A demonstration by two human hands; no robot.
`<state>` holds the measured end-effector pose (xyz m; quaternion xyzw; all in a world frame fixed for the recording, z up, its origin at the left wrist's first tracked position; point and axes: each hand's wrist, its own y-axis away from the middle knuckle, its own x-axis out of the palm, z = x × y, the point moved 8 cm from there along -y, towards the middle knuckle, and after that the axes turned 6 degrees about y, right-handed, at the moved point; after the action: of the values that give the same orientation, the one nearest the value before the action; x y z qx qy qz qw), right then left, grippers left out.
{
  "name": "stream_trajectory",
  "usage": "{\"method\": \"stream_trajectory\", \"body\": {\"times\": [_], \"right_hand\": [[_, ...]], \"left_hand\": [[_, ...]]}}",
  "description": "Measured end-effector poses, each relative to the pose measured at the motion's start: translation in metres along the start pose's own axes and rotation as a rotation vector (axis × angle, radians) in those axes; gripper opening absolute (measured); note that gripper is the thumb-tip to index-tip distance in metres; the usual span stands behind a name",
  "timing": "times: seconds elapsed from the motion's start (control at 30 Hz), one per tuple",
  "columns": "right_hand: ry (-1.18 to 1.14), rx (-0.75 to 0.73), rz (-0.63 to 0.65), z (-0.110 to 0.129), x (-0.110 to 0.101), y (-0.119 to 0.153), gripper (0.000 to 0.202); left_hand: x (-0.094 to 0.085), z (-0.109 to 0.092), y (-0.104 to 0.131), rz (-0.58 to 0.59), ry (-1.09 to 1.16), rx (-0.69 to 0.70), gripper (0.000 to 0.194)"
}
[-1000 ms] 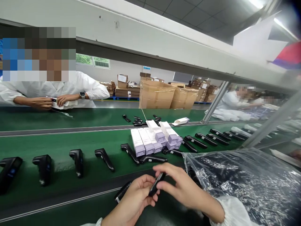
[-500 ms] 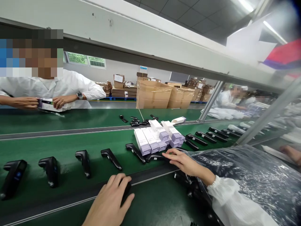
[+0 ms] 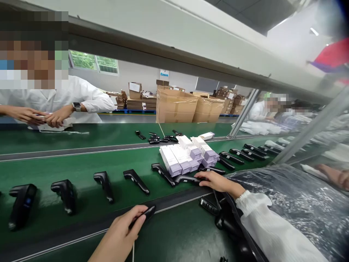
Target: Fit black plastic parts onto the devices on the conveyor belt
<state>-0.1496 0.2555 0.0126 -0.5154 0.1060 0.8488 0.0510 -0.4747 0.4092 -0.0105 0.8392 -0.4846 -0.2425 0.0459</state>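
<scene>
My left hand (image 3: 124, 229), at the near edge of the green belt (image 3: 89, 214), grips a small black object (image 3: 148, 214) between thumb and fingers. Its shape is partly hidden by the hand. At the centre right my right hand (image 3: 211, 181) has its fingers closed on the end of a black handheld device (image 3: 187, 179) lying on the belt. Just behind that device sits a pile of white and purple boxes (image 3: 181, 158). Another black device (image 3: 136, 181) lies to the left, beyond my left hand.
A clear plastic bag (image 3: 286, 193) and a heap of black parts (image 3: 229, 222) lie at the right. More black devices (image 3: 23, 205) line the belt. Across it, a person in white (image 3: 81, 94) handles a box. A beam (image 3: 152, 32) crosses above.
My left hand has closed on the black object, which now shows past the fingers. My right hand's fingers have closed on the device's end. Devices and boxes on the belt appear shifted slightly right.
</scene>
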Motion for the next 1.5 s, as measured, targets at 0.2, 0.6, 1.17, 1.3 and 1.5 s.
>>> {"method": "stream_trajectory", "body": {"times": [0.2,0.6,1.17,1.3,1.5], "right_hand": [[0.164,-0.011,-0.119,0.003,0.006,-0.009,0.043],[0.027,-0.152,-0.201,0.109,-0.007,0.025,0.044],[0.347,0.39,-0.321,0.059,0.029,-0.039,0.037],[0.558,0.41,-0.396,0.062,0.028,-0.046,0.014],[0.657,0.447,-0.424,0.043,0.024,-0.054,0.014]], "left_hand": [[0.015,-0.016,-0.017,0.067,0.45,0.001,0.044],[0.067,-0.09,-0.032,0.063,0.012,0.361,0.019],[0.195,-0.116,-0.021,0.2,-0.794,0.983,0.024],[0.165,-0.102,-0.016,0.2,-0.764,0.9,0.02],[0.073,-0.091,-0.039,-0.03,-0.144,0.47,0.029]]}}
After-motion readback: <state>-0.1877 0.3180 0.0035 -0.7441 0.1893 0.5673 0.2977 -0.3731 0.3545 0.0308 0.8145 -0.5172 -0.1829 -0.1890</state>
